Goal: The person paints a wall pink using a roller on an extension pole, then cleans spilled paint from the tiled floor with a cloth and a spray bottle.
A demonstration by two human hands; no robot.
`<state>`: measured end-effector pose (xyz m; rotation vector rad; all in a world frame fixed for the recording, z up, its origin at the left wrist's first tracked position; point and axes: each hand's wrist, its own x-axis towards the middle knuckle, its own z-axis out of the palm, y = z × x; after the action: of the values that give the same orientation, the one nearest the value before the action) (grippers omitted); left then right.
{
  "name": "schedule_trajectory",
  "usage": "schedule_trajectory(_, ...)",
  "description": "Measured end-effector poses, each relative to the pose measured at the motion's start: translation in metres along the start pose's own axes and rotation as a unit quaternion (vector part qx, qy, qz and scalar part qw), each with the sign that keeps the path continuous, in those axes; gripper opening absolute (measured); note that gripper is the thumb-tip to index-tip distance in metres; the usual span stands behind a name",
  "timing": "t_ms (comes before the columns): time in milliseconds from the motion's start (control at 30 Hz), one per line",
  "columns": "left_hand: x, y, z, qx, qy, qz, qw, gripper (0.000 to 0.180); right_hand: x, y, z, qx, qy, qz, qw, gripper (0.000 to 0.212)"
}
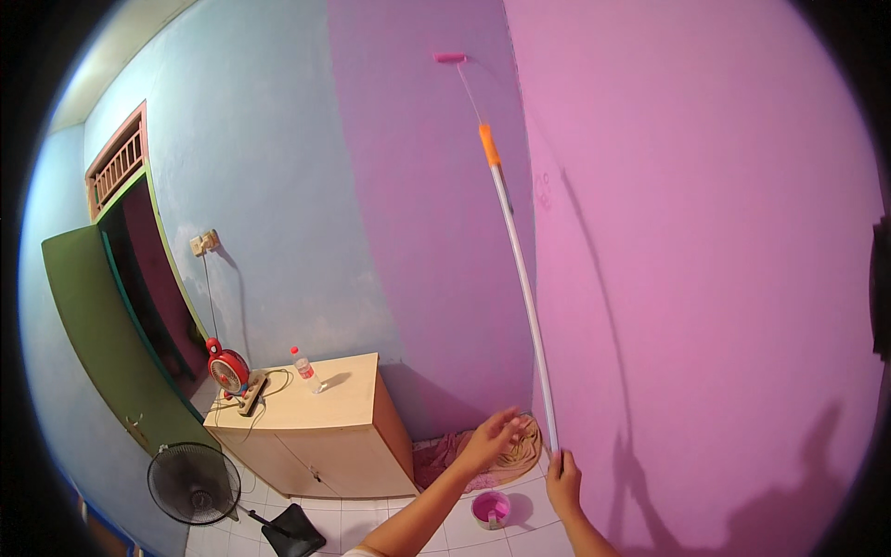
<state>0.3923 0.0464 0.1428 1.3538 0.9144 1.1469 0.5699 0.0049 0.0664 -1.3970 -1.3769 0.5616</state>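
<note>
My right hand (563, 483) is closed around the lower end of a long white pole (526, 288). An orange handle (489, 146) joins the pole's top to a paint roller (450, 58), its pink sleeve up at the purple-painted strip of wall (427, 186) near the corner; whether it touches the wall I cannot tell. My left hand (494, 440) is off the pole, fingers apart and holding nothing, in front of crumpled cloths (527, 455) on the floor. Below it stands a small bucket (490, 510) with pink paint inside.
A pale wooden cabinet (316, 408) stands at the left wall, bearing a clear bottle (306, 369), a small red fan (227, 369) and a power strip (252, 395). A black standing fan (194, 484) is in front. Behind it, a green door (111, 334) hangs open.
</note>
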Motion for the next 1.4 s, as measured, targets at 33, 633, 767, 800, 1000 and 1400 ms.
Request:
schedule_trajectory(33, -0.007, -0.018, -0.005, 0.015, -0.006, -0.003, 1.0, 0.049, -0.014, 0.018, -0.003, -0.012, -0.005, -0.003, 1.0, 0.024)
schedule_trajectory(633, -0.115, -0.146, -0.033, -0.008, -0.01, -0.183, 0.983, 0.041, -0.021, 0.037, 0.014, 0.038, 0.021, -0.032, 0.999, 0.026)
schedule_trajectory(767, -0.117, -0.149, -0.036, 0.013, 0.011, -0.201, 0.979, 0.044, 0.058, -0.019, 0.016, 0.055, 0.059, -0.066, 0.995, 0.028)
schedule_trajectory(800, -0.124, -0.147, -0.037, 0.011, 0.022, -0.206, 0.978, 0.044, 0.068, -0.025, 0.018, 0.072, 0.063, -0.07, 0.993, 0.029)
schedule_trajectory(1000, -0.138, -0.157, -0.04, -0.012, 0.062, -0.229, 0.971, 0.04, 0.077, 0.001, 0.017, 0.086, 0.039, -0.05, 0.994, 0.03)
schedule_trajectory(1400, -0.148, -0.169, -0.037, -0.004, 0.043, -0.19, 0.981, 0.039, -0.074, 0.123, -0.018, 0.024, -0.009, 0.024, 0.999, 0.031)
